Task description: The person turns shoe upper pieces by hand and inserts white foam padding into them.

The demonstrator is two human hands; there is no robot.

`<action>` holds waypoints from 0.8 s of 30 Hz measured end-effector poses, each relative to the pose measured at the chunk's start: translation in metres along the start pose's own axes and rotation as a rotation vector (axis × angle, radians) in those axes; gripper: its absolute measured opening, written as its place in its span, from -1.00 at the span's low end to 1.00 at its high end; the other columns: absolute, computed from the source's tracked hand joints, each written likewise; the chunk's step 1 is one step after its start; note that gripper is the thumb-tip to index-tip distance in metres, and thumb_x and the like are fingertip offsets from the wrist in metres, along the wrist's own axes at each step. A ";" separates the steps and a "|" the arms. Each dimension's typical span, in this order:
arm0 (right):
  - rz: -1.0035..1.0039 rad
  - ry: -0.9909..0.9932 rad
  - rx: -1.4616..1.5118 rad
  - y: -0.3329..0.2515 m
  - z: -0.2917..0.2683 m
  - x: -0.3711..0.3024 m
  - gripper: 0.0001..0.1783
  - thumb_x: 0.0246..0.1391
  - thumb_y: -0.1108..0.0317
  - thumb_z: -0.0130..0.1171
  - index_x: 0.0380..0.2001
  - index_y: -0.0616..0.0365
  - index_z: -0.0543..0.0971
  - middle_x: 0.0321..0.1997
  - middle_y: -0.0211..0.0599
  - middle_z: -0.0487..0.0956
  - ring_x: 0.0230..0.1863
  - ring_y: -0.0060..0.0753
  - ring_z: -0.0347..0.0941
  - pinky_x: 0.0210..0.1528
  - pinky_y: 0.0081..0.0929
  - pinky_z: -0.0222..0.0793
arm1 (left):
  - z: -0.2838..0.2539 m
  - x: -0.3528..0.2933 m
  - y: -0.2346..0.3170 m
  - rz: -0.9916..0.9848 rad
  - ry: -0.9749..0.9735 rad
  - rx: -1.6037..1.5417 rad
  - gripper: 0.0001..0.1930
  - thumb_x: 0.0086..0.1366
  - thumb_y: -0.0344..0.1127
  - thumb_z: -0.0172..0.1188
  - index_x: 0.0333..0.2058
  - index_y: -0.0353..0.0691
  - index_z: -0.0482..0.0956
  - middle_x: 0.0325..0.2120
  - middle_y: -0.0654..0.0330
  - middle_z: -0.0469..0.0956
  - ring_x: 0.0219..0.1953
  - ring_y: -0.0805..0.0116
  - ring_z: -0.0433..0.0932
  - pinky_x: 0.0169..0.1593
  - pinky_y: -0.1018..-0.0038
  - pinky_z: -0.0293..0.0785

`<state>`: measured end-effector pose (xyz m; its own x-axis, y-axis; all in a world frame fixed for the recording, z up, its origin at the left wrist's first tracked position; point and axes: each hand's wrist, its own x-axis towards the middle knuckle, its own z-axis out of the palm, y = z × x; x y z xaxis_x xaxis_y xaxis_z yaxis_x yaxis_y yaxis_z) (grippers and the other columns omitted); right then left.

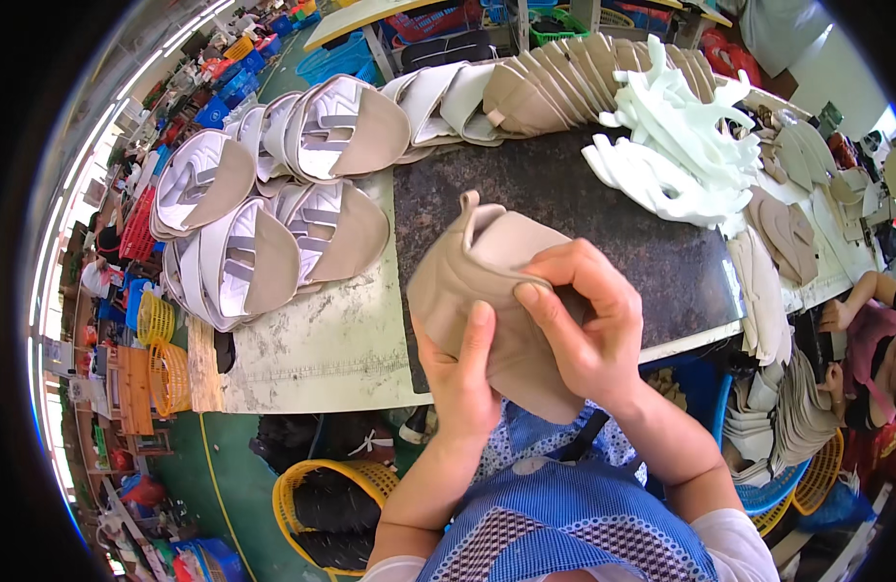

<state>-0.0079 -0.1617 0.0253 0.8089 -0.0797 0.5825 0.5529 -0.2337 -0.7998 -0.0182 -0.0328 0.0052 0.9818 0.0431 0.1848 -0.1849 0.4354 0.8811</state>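
Observation:
A tan, padded, curved piece [446,270] with a stitched edge and a small loop at its top is held up over the front of the worktable. My left hand [467,378] grips its lower left side, thumb pressed on the front and the fingers hidden behind. At the upper right edge my right hand [595,325] pinches the rim between thumb and fingers. The piece bends open at the top, showing a smooth pale tan inner face. Behind it lies a dark, speckled board [525,175] on the table.
Stacks of tan pieces with white linings [341,126] stand at the left, and a row of tan pieces [554,87] runs along the back. Pale, branching cut pieces [681,155] are heaped at the back right. A yellow basket [291,495] sits below. Another person's arm [860,301] shows at right.

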 end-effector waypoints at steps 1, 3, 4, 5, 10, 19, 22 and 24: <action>0.007 0.005 0.010 0.001 0.000 -0.003 -0.92 0.11 0.60 0.22 -0.29 0.35 0.60 -0.25 -0.20 0.61 -0.27 -0.47 0.51 -0.18 -0.56 0.37 | -0.001 0.006 0.005 0.006 0.002 -0.005 -0.43 0.47 -0.18 0.02 0.33 -0.34 0.17 0.25 0.03 0.32 0.27 0.22 0.35 0.32 0.28 0.27; 0.028 0.022 0.057 -0.001 0.006 -0.010 -0.96 0.24 0.56 0.13 -0.26 0.32 0.52 -0.27 -0.29 0.59 -0.29 -0.60 0.45 -0.22 -0.61 0.35 | -0.003 0.013 0.015 -0.126 -0.080 -0.050 -0.38 0.45 -0.13 0.04 0.35 -0.34 0.15 0.27 0.02 0.30 0.27 0.19 0.35 0.32 0.24 0.28; 0.189 0.008 0.146 -0.006 0.006 -0.016 -0.96 0.26 0.54 0.12 -0.26 0.31 0.49 -0.33 -0.31 0.55 -0.35 -0.63 0.43 -0.28 -0.63 0.33 | -0.007 0.013 0.015 -0.163 -0.093 -0.059 -0.37 0.45 -0.12 0.05 0.35 -0.34 0.14 0.28 -0.01 0.28 0.29 0.15 0.34 0.33 0.20 0.27; 0.351 -0.005 0.235 -0.011 0.006 -0.019 -0.94 0.27 0.52 0.11 -0.27 0.30 0.45 -0.40 -0.34 0.51 -0.40 -0.67 0.41 -0.35 -0.64 0.32 | -0.007 0.014 0.013 -0.159 -0.090 -0.056 -0.37 0.45 -0.12 0.05 0.35 -0.34 0.14 0.28 -0.01 0.28 0.29 0.15 0.34 0.33 0.20 0.27; 0.361 0.047 0.624 -0.002 0.016 -0.026 -0.90 0.40 0.41 -0.02 -0.15 0.21 0.35 -0.33 -0.44 0.48 -0.33 -0.80 0.36 -0.32 -0.72 0.29 | 0.000 0.016 0.016 -0.029 -0.176 -0.264 -0.52 0.40 -0.38 0.14 0.22 -0.36 0.27 0.06 -0.07 0.50 0.10 0.13 0.53 0.19 0.16 0.49; -0.278 -0.667 -0.465 -0.026 -0.027 0.001 -0.66 -0.11 0.28 0.29 -0.24 0.24 0.64 -0.27 -0.05 0.65 -0.09 0.10 0.57 -0.05 -0.25 0.53 | -0.031 0.025 -0.046 0.711 -0.582 1.362 -0.44 0.09 -0.16 0.30 0.12 -0.02 0.50 0.06 -0.11 0.43 0.05 -0.07 0.45 0.17 0.06 0.29; -0.116 -0.615 -0.669 0.064 -0.067 -0.005 -0.65 -0.03 0.22 0.22 -0.24 0.25 0.59 -0.16 0.06 0.61 -0.15 0.01 0.56 -0.04 -0.14 0.50 | -0.025 0.022 -0.032 0.266 -0.861 1.587 -0.44 0.20 -0.07 0.32 0.14 -0.12 0.48 0.03 -0.22 0.42 -0.01 -0.17 0.51 0.07 0.03 0.46; -0.160 -0.568 -0.592 0.064 -0.067 -0.010 -0.60 -0.07 0.29 0.24 -0.12 0.22 0.59 -0.12 0.05 0.60 -0.10 -0.05 0.56 0.02 -0.21 0.49 | -0.031 0.025 -0.026 0.366 -0.905 1.526 -0.47 0.25 -0.12 0.28 0.11 -0.27 0.45 0.01 -0.28 0.41 -0.01 -0.24 0.51 0.09 0.02 0.46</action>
<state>0.0059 -0.2403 -0.0218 0.7950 0.4612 0.3940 0.6014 -0.6838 -0.4131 0.0124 -0.0151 -0.0267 0.6594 -0.7395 0.1353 -0.7467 -0.6235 0.2317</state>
